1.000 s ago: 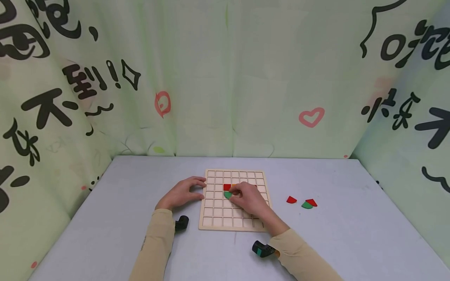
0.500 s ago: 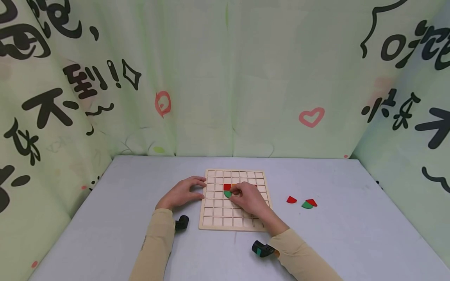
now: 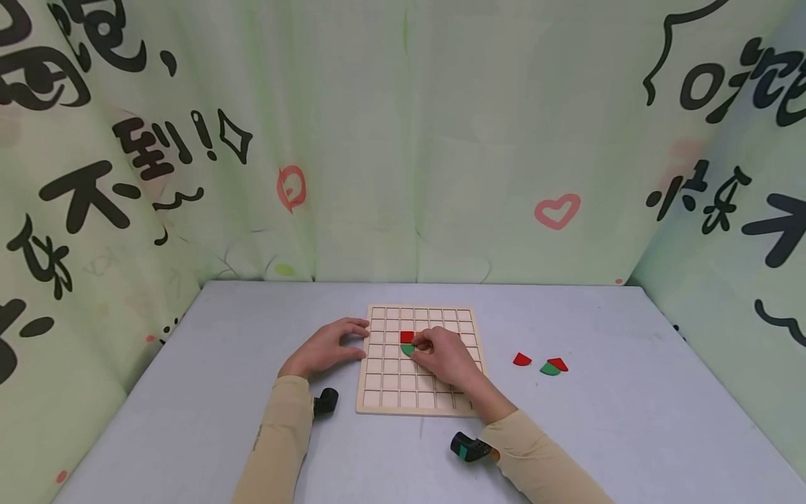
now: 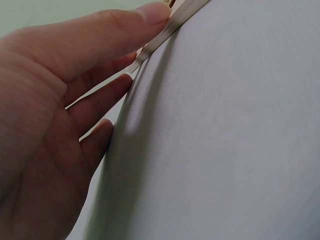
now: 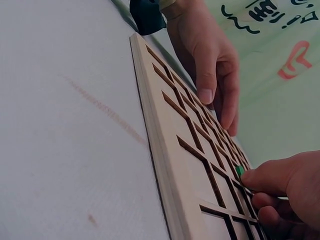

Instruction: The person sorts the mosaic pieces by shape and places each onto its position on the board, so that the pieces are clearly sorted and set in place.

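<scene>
A wooden grid board [image 3: 381, 400] lies on the table. One of its cells holds a red square piece [image 3: 407, 337]; directly below that sits a green rounded piece [image 3: 406, 349]. My right hand [image 3: 444, 357] pinches the green piece at its right side, thumb and index finger curled; in the right wrist view the thumb tip meets the green piece [image 5: 239, 171]. The hand hides part of the board, with an orange sliver showing above the fingers. My left hand [image 3: 326, 347] rests with extended fingers and thumb at the board's left edge [image 4: 172, 24].
Right of the board lie a red rounded wedge [image 3: 522, 360], a green rounded piece [image 3: 549, 369] and a red pointed piece [image 3: 558, 363] overlapping it. A curtain [image 3: 478, 140] with printed lettering stands behind the white table [image 3: 208, 420].
</scene>
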The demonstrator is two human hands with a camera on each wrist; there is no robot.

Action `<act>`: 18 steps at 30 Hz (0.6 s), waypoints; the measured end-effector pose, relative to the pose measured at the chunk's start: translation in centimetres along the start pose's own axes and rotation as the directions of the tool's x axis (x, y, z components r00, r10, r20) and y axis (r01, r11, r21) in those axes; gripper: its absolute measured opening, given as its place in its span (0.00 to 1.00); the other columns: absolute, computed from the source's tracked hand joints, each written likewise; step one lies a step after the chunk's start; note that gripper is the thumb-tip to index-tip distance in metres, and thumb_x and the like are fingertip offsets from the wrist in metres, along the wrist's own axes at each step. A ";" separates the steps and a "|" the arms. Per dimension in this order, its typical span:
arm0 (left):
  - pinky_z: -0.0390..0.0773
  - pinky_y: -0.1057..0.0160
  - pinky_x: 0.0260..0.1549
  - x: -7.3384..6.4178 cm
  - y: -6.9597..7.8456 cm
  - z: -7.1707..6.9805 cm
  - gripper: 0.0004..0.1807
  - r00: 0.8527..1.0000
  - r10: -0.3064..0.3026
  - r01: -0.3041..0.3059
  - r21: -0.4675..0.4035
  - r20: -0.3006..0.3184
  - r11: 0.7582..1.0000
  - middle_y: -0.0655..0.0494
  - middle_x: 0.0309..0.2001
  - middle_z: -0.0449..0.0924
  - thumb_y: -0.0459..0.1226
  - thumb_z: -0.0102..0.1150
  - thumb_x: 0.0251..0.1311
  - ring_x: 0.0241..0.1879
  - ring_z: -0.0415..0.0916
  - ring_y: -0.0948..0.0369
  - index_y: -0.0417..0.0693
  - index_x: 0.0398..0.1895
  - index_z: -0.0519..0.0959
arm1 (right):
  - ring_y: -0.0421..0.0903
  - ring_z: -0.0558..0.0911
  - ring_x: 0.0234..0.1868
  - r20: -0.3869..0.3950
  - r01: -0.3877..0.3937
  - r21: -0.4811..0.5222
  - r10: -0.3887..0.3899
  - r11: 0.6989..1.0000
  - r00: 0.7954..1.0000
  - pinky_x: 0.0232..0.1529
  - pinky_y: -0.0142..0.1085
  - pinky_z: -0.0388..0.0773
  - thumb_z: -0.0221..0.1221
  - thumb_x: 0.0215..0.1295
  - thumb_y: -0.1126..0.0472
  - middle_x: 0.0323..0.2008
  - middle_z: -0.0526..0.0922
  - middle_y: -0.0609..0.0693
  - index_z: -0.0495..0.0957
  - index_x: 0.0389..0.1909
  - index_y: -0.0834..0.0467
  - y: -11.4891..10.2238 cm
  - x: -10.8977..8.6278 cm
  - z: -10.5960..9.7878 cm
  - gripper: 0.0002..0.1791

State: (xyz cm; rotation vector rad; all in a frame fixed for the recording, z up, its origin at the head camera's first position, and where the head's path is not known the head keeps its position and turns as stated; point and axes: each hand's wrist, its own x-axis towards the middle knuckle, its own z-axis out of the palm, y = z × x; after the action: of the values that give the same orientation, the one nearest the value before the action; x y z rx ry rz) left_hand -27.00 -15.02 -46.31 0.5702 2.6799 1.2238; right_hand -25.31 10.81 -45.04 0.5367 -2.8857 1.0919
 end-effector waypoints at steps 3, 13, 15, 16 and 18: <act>0.62 0.53 0.69 -0.1 0.1 0.0 0.20 1.000 0.001 -0.001 -0.002 0.002 1.000 0.55 0.65 0.71 0.37 0.70 0.56 0.69 0.61 0.53 0.44 0.52 0.81 | 0.41 0.75 0.32 -0.001 -0.002 0.001 0.002 1.000 1.000 0.37 0.36 0.76 0.65 0.60 0.65 0.33 0.81 0.47 0.84 0.39 0.62 0.0 0.0 0.0 0.08; 0.62 0.52 0.68 -0.1 0.1 -0.1 0.20 1.000 0.003 -0.003 0.001 0.003 1.000 0.55 0.65 0.71 0.37 0.70 0.56 0.69 0.61 0.53 0.43 0.52 0.81 | 0.41 0.76 0.32 -0.006 0.005 -0.014 -0.005 1.000 1.000 0.37 0.36 0.77 0.65 0.60 0.65 0.32 0.82 0.47 0.84 0.38 0.62 0.1 0.2 0.1 0.07; 0.62 0.53 0.68 -0.1 0.1 -0.1 0.20 1.000 0.005 -0.005 0.000 0.005 1.000 0.55 0.65 0.71 0.37 0.70 0.56 0.69 0.61 0.53 0.43 0.52 0.81 | 0.41 0.76 0.32 -0.007 0.005 -0.012 -0.005 1.000 1.000 0.37 0.36 0.77 0.65 0.60 0.65 0.32 0.81 0.47 0.84 0.38 0.62 0.2 0.2 0.1 0.07; 0.62 0.52 0.68 -0.1 0.1 -0.1 0.20 1.000 0.006 -0.006 0.002 0.006 1.000 0.55 0.65 0.71 0.37 0.70 0.56 0.69 0.61 0.53 0.43 0.52 0.81 | 0.40 0.75 0.32 -0.007 0.005 -0.012 -0.005 1.000 1.000 0.37 0.36 0.77 0.65 0.60 0.65 0.32 0.81 0.47 0.84 0.39 0.62 0.3 0.1 0.1 0.07; 0.62 0.52 0.68 -0.1 0.1 -0.1 0.20 1.000 0.009 -0.009 0.006 0.005 1.000 0.55 0.65 0.71 0.37 0.69 0.57 0.69 0.61 0.52 0.43 0.53 0.81 | 0.40 0.75 0.32 -0.007 0.004 -0.007 -0.005 1.000 1.000 0.36 0.35 0.77 0.65 0.60 0.64 0.32 0.81 0.47 0.84 0.39 0.62 0.3 0.1 0.1 0.08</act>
State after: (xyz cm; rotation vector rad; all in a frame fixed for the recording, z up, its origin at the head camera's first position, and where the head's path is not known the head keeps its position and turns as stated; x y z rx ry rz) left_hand -26.94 -15.08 -46.22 0.5859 2.6803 1.2159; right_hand -25.48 10.88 -45.30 0.5374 -2.8794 1.0806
